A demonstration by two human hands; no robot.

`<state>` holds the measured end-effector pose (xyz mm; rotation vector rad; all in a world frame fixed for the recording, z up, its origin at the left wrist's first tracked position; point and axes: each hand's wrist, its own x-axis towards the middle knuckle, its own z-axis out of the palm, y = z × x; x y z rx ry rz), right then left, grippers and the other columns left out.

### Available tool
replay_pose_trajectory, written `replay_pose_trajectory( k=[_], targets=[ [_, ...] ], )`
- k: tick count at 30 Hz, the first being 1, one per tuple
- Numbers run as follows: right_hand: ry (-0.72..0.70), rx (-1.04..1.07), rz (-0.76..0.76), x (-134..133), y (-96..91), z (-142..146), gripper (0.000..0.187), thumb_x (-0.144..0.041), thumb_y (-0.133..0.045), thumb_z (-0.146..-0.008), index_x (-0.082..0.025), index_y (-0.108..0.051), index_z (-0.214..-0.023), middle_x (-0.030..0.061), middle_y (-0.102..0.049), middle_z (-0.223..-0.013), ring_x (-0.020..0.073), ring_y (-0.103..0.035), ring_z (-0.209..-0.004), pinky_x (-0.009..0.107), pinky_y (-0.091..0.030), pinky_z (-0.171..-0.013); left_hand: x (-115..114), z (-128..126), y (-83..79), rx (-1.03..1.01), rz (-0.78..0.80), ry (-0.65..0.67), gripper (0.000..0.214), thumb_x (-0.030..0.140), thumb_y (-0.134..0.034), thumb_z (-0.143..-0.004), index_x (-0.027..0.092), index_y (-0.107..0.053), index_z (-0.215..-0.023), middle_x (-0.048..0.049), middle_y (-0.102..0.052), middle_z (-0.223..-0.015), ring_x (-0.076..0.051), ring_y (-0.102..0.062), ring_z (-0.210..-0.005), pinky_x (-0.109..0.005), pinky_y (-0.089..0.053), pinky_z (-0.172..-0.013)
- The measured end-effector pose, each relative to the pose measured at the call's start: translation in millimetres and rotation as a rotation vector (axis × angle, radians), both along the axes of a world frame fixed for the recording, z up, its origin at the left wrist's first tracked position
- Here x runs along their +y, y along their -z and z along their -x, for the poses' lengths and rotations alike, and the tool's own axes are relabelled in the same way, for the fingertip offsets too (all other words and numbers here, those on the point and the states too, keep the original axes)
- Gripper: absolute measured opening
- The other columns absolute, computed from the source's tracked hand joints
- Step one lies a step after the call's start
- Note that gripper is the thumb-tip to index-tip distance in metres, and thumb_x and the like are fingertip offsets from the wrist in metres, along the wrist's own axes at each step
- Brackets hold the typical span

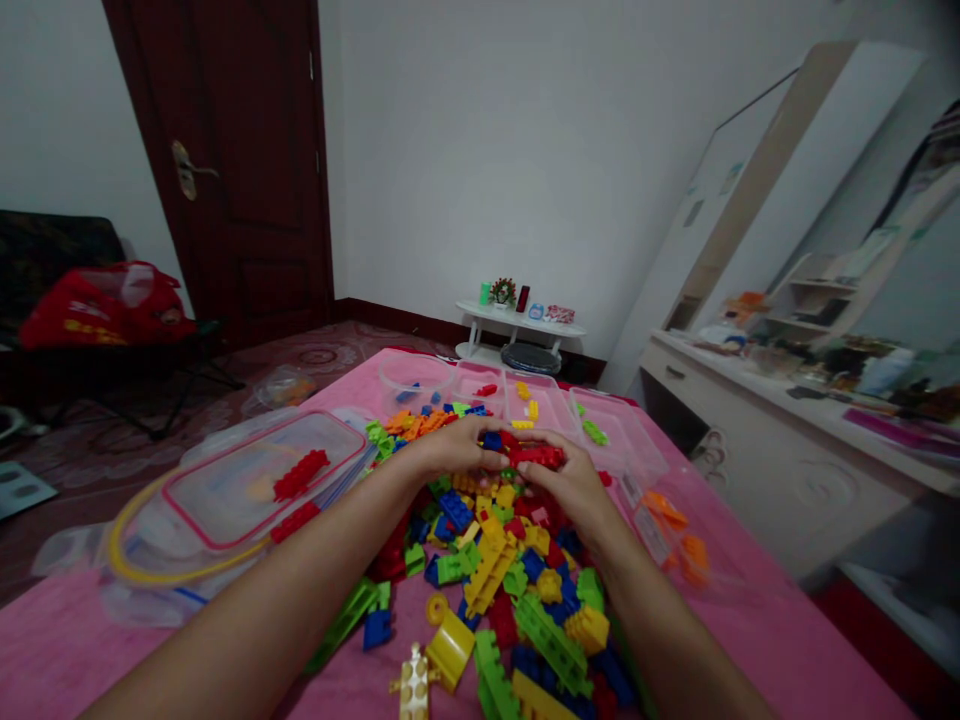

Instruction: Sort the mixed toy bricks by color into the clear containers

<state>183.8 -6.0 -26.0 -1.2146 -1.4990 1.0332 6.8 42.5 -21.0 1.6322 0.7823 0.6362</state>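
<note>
A heap of colourful plastic building blocks point(499, 570) lies on a pink cloth point(757, 630). Both my arms reach forward over the heap. My left hand point(450, 450) and my right hand point(570, 480) meet at the far side of the pile, fingers curled. Between them they hold a red block piece point(536, 456), with a small blue block point(492, 441) against my left fingers. I cannot make out how the pieces join.
Clear plastic boxes point(544, 400) with a few sorted blocks stand behind the heap. Stacked lids with two red block strips point(300, 473) lie at the left. A white dresser point(757, 430) stands on the right, a small white table point(517, 325) and a dark door point(240, 150) beyond.
</note>
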Motion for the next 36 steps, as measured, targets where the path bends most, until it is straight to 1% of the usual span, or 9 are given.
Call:
replay_pose_trajectory(
  k=[6,8,11,15,18,20,26,33,36],
  targets=[
    [0.05,-0.298,-0.101,1,2.2,-1,0.035,-0.027,-0.068,-0.062,-0.016,-0.064,-0.095,0.0032,-0.067,-0.077,0.015,-0.061,-0.06,0.026,-0.048,-0.055,1,20,-20.9,0.504,-0.497,-0.116,0.021,0.033,-0.065,-0.068,0.014,-0.067,-0.077,0.0013,-0.056,-0.06,-0.012,-0.05,-0.056,-0.021,-0.035,-0.052],
    [0.108,-0.33,-0.087,-1,2.1,2,0.037,-0.03,-0.067,-0.066,-0.018,-0.061,-0.101,0.0008,-0.065,-0.067,0.0146,-0.059,-0.052,0.025,-0.046,-0.048,-2,24,-28.5,0.57,-0.547,-0.158,0.023,0.037,-0.066,-0.068,0.015,-0.067,-0.074,0.0006,-0.058,-0.06,-0.012,-0.05,-0.055,-0.021,-0.034,-0.052],
    [0.12,-0.275,-0.023,-4,0.6,5,0.037,-0.036,-0.063,-0.071,-0.019,-0.058,-0.103,-0.004,-0.056,-0.053,0.0142,-0.054,-0.041,0.024,-0.041,-0.039,-7,24,-33.6,0.445,-0.383,-0.139,0.038,0.048,-0.06,-0.074,0.016,-0.066,-0.095,-0.0003,-0.061,-0.063,-0.011,-0.05,-0.05,-0.021,-0.035,-0.048],
    [0.129,-0.143,-0.147,-4,-3.2,6,0.029,-0.035,-0.063,-0.071,-0.018,-0.06,-0.093,-0.0016,-0.06,-0.064,0.0129,-0.056,-0.049,0.025,-0.045,-0.048,-12,16,-32.1,0.075,-0.087,-0.103,0.052,0.055,-0.053,-0.079,0.017,-0.057,-0.114,-0.0021,-0.06,-0.072,-0.01,-0.051,-0.05,-0.019,-0.036,-0.044],
    [0.142,-0.085,-0.208,-2,-5.5,4,0.028,-0.033,-0.061,-0.073,-0.016,-0.061,-0.095,0.0012,-0.063,-0.074,0.0132,-0.058,-0.058,0.025,-0.048,-0.055,-13,13,-32.9,-0.144,0.147,-0.093,0.046,0.043,-0.054,-0.082,0.018,-0.054,-0.12,-0.0069,-0.063,-0.086,-0.013,-0.061,-0.062,-0.021,-0.046,-0.05],
    [0.146,-0.084,-0.223,-1,-5.5,3,0.029,-0.031,-0.06,-0.073,-0.016,-0.061,-0.098,0.0029,-0.065,-0.081,0.0141,-0.06,-0.063,0.026,-0.049,-0.059,-12,14,-35.0,-0.164,0.186,-0.11,0.042,0.031,-0.058,-0.078,0.018,-0.056,-0.119,-0.0091,-0.064,-0.096,-0.016,-0.064,-0.073,-0.026,-0.051,-0.058],
    [0.189,-0.192,-0.258,4,0.3,-3,0.03,-0.029,-0.058,-0.073,-0.015,-0.063,-0.1,0.0054,-0.067,-0.084,0.017,-0.062,-0.067,0.029,-0.049,-0.063,-1,18,-32.0,0.123,-0.239,-0.033,0.033,0.012,-0.059,-0.071,0.014,-0.069,-0.102,-0.0067,-0.07,-0.097,-0.018,-0.063,-0.089,-0.026,-0.048,-0.077],
    [0.277,-0.28,-0.331,8,1.3,-10,0.029,-0.028,-0.058,-0.073,-0.015,-0.066,-0.098,0.0074,-0.068,-0.097,0.0195,-0.062,-0.082,0.032,-0.048,-0.074,-5,-6,2.0,0.585,-0.731,-0.21,0.036,0.033,-0.061,-0.074,0.018,-0.07,-0.106,-0.0093,-0.071,-0.098,-0.024,-0.063,-0.086,-0.031,-0.046,-0.075],
    [0.273,-0.273,-0.33,8,2.2,-11,0.03,-0.029,-0.059,-0.072,-0.015,-0.066,-0.098,0.0077,-0.069,-0.096,0.0195,-0.062,-0.081,0.032,-0.048,-0.072,-9,-16,8.6,0.692,-0.829,-0.188,0.027,0.023,-0.06,-0.073,0.021,-0.073,-0.095,-0.008,-0.072,-0.09,-0.024,-0.062,-0.086,-0.031,-0.045,-0.076]
  ],
)
